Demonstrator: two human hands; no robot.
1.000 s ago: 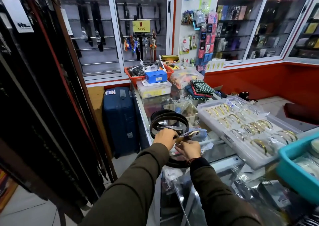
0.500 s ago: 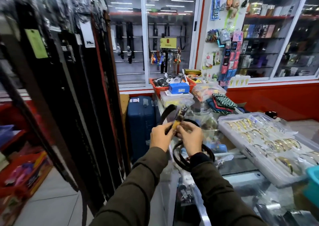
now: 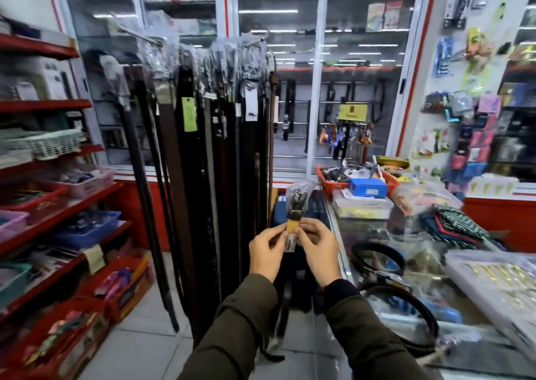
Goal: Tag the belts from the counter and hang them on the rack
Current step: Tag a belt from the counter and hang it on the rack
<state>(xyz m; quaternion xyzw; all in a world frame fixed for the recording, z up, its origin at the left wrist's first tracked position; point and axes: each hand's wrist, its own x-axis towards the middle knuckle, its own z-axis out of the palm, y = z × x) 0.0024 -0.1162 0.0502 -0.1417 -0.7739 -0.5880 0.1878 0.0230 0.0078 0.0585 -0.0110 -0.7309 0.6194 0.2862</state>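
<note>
Beside the rack point(image 3: 203, 136) already crowded with hanging belts, your left hand point(image 3: 268, 253) and right hand point(image 3: 319, 252) pinch one belt point(image 3: 296, 205) by its yellow tag point(image 3: 293, 225), not yet hung, while two coiled belts point(image 3: 380, 258) wait on the counter point(image 3: 362, 234) right of it.

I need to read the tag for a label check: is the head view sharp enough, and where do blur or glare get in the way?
Head view: motion-blurred throughout, so print on the tag between left hand and right hand is unreadable; ceiling-light reflections streak the glass doors; wide-angle bending at edges.
</note>
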